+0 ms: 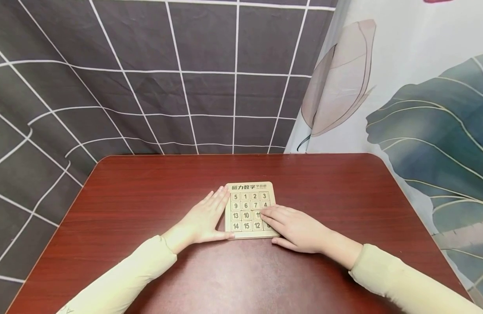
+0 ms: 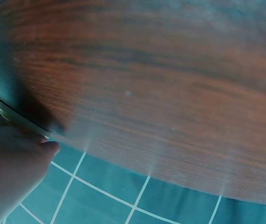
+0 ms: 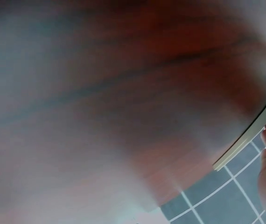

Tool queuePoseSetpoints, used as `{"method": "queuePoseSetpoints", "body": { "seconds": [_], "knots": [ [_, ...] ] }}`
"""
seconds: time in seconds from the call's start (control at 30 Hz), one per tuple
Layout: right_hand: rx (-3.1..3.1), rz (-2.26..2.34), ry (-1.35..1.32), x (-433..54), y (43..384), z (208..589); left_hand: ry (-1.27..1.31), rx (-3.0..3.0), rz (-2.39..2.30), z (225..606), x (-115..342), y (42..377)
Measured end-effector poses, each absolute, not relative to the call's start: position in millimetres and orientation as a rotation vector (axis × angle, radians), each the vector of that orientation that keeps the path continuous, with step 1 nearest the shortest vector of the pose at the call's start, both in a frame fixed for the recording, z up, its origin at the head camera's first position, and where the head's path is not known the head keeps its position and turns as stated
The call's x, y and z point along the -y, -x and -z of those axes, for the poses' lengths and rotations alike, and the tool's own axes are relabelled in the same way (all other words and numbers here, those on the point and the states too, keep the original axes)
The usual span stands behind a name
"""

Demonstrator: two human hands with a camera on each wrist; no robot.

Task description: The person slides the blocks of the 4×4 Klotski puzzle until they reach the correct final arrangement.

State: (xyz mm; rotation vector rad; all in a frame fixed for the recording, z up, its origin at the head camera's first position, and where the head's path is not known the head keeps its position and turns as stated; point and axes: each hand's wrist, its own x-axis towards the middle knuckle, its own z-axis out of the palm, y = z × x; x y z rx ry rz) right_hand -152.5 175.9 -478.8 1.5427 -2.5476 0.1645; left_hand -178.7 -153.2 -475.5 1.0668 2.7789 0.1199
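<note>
A pale wooden number slide puzzle (image 1: pixel 249 187) lies flat on the table, its printed title at the far edge and rows of numbered tiles below. My left hand (image 1: pixel 202 222) lies along its left side, fingers straight against the edge and thumb stretched to the near left corner. Over the right-hand tiles reach the fingers of my right hand (image 1: pixel 300 229), fingertips beside the 11 tile (image 1: pixel 258 215). They cover part of the 4 and 8 tiles and the spot between. The right thumb rests near the puzzle's lower right corner. Both wrist views catch only the puzzle's thin edge (image 3: pixel 249 135).
The puzzle sits near the middle of a reddish-brown wooden table (image 1: pixel 155 183) with rounded far corners. A dark grey curtain (image 1: pixel 210 96) with white grid lines hangs behind and to the left. A white curtain (image 1: pixel 398 52) with large leaf prints hangs at the right.
</note>
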Motion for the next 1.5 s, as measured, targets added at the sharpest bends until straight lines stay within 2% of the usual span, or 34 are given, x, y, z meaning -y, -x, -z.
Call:
{"method": "queuePoseSetpoints", "body": {
  "seconds": [0.87, 1.5],
  "knots": [
    [2.638, -0.140, -1.469, -189.8, 170.3, 470.0, -1.081, -2.790, -0.179, 474.2, 153.0, 178.0],
    [2.508, -0.209, -1.564, -197.5, 147.4, 473.2, -1.077, -2.780, -0.164, 472.2, 152.5, 175.1]
  ]
}}
